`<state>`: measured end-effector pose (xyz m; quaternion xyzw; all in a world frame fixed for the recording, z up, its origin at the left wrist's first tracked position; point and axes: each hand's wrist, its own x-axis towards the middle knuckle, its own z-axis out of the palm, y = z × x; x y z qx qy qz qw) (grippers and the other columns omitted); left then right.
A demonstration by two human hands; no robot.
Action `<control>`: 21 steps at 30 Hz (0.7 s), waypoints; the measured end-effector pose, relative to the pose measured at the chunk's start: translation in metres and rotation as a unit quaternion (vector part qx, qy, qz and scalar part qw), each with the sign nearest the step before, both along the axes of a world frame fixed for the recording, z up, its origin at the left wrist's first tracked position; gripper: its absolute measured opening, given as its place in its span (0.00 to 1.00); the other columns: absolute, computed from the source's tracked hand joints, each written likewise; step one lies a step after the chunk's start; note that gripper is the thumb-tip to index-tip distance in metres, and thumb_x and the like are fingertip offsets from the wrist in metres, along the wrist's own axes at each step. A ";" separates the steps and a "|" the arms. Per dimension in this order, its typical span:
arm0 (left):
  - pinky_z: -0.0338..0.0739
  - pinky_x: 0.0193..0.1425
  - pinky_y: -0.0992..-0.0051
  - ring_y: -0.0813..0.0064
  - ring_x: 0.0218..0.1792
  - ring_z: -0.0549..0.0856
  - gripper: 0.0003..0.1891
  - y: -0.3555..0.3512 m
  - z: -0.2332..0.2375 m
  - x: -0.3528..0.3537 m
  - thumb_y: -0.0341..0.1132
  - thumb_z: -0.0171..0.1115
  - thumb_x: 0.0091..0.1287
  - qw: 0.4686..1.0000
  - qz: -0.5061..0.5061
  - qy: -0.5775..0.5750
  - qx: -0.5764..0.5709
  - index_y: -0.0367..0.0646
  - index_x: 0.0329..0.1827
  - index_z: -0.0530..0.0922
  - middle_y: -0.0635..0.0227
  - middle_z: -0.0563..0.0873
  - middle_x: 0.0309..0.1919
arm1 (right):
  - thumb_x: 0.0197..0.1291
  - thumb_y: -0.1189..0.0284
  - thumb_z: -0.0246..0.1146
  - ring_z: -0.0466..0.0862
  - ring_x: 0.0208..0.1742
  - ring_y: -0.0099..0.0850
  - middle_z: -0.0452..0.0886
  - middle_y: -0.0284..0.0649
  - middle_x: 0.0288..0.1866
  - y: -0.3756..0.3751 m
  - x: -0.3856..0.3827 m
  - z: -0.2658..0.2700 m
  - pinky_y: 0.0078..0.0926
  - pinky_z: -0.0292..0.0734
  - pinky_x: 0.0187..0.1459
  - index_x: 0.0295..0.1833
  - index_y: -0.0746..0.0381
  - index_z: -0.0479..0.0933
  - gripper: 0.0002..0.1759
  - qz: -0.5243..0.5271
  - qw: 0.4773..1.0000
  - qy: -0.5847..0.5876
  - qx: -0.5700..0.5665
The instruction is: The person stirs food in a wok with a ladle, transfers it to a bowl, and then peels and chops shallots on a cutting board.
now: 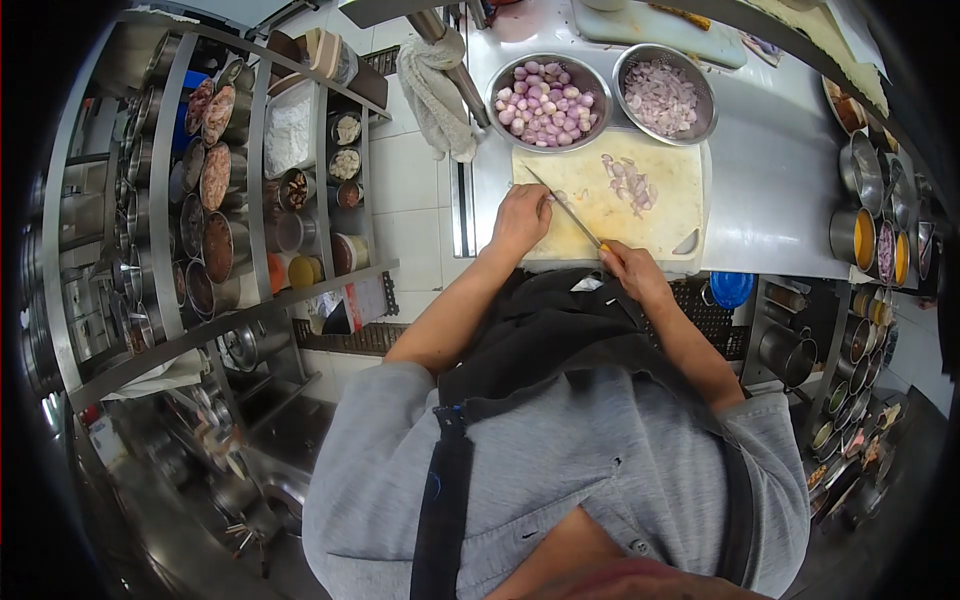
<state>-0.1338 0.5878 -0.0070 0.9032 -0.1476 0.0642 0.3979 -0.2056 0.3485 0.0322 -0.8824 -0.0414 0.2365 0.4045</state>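
Note:
My right hand [632, 270] is wrapped round the handle of a kitchen knife [572, 214], whose blade slants up and left across the yellowed cutting board [660, 235]. Left of the blade, my left hand [522, 218] rests on the board with its fingers curled and pressed together; what they hold, if anything, is hidden. A small pale piece lies by the blade near those fingertips. Further right on the board is a loose pile of sliced shallots [630, 185]. Behind the board stand a steel colander of whole peeled shallots [545, 103] and a second colander of sliced shallots [657, 98].
A pale chopping board [660, 35] lies at the back of the steel counter [775, 180]. A towel [432, 95] hangs on a post at left. Metal shelving [180, 330] with several food containers stands further left. More steel pots [853, 237] line the right side.

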 end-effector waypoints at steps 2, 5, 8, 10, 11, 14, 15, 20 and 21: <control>0.77 0.49 0.58 0.52 0.40 0.82 0.07 0.000 0.000 -0.001 0.26 0.62 0.57 1.000 0.001 0.009 0.005 0.38 0.39 0.79 0.55 0.85 0.36 | 0.71 0.58 0.57 0.82 0.39 0.56 0.82 0.59 0.34 -0.004 -0.008 0.004 0.46 0.74 0.41 0.53 0.62 0.80 0.19 -0.022 1.000 -0.009 0.013; 0.77 0.49 0.58 0.52 0.41 0.82 0.08 0.001 -0.001 -0.001 0.26 0.62 0.58 1.000 0.003 0.012 0.010 0.38 0.40 0.79 0.55 0.85 0.36 | 0.71 0.59 0.57 0.82 0.38 0.56 0.82 0.59 0.34 -0.010 -0.015 0.025 0.45 0.75 0.41 0.53 0.62 0.80 0.19 -0.015 1.000 -0.010 0.008; 0.77 0.49 0.58 0.52 0.41 0.82 0.08 0.001 -0.001 -0.001 0.26 0.62 0.59 1.000 0.007 0.011 0.007 0.37 0.40 0.79 0.55 0.85 0.36 | 0.71 0.59 0.58 0.82 0.37 0.55 0.82 0.58 0.33 -0.008 -0.015 0.013 0.45 0.75 0.40 0.54 0.62 0.80 0.18 -0.017 1.000 0.002 0.019; 0.77 0.49 0.58 0.52 0.41 0.82 0.08 -0.001 -0.001 -0.001 0.26 0.62 0.59 1.000 0.006 0.014 0.007 0.37 0.41 0.79 0.55 0.85 0.36 | 0.71 0.60 0.58 0.82 0.36 0.55 0.82 0.58 0.33 -0.002 -0.005 0.002 0.45 0.75 0.40 0.54 0.63 0.80 0.18 -0.014 1.000 0.004 0.016; 0.77 0.50 0.58 0.52 0.42 0.82 0.08 0.000 -0.001 -0.001 0.26 0.62 0.59 1.000 0.007 0.016 0.007 0.37 0.41 0.79 0.55 0.85 0.36 | 0.71 0.60 0.58 0.82 0.36 0.55 0.82 0.58 0.33 0.001 -0.002 -0.001 0.45 0.74 0.39 0.54 0.63 0.80 0.18 -0.008 1.000 0.006 0.015; 0.77 0.51 0.58 0.52 0.43 0.82 0.07 0.001 0.000 0.001 0.27 0.62 0.60 1.000 -0.008 0.013 0.019 0.38 0.41 0.79 0.55 0.85 0.38 | 0.71 0.60 0.57 0.82 0.36 0.56 0.82 0.58 0.33 0.001 -0.004 0.000 0.46 0.74 0.39 0.54 0.63 0.79 0.19 -0.013 1.000 0.002 0.015; 0.77 0.51 0.58 0.52 0.43 0.82 0.07 0.000 0.000 0.001 0.27 0.62 0.60 1.000 -0.009 0.012 0.018 0.38 0.41 0.79 0.55 0.85 0.38 | 0.71 0.60 0.57 0.82 0.36 0.56 0.82 0.58 0.33 -0.001 -0.007 0.000 0.46 0.74 0.39 0.54 0.63 0.79 0.19 -0.014 1.000 0.001 0.014; 0.77 0.52 0.59 0.54 0.47 0.80 0.08 -0.007 0.009 0.003 0.26 0.60 0.59 0.998 -0.034 0.023 0.039 0.40 0.42 0.80 0.59 0.84 0.42 | 0.71 0.60 0.58 0.82 0.36 0.56 0.81 0.59 0.31 -0.021 -0.023 -0.001 0.46 0.74 0.38 0.54 0.64 0.79 0.18 -0.074 0.997 -0.017 0.015; 0.77 0.52 0.59 0.54 0.47 0.80 0.08 -0.008 0.009 0.003 0.26 0.60 0.59 0.998 -0.034 0.023 0.038 0.40 0.42 0.80 0.59 0.84 0.42 | 0.71 0.60 0.58 0.82 0.36 0.56 0.81 0.59 0.31 -0.024 -0.024 -0.001 0.46 0.74 0.38 0.54 0.64 0.79 0.18 -0.074 0.997 -0.018 0.015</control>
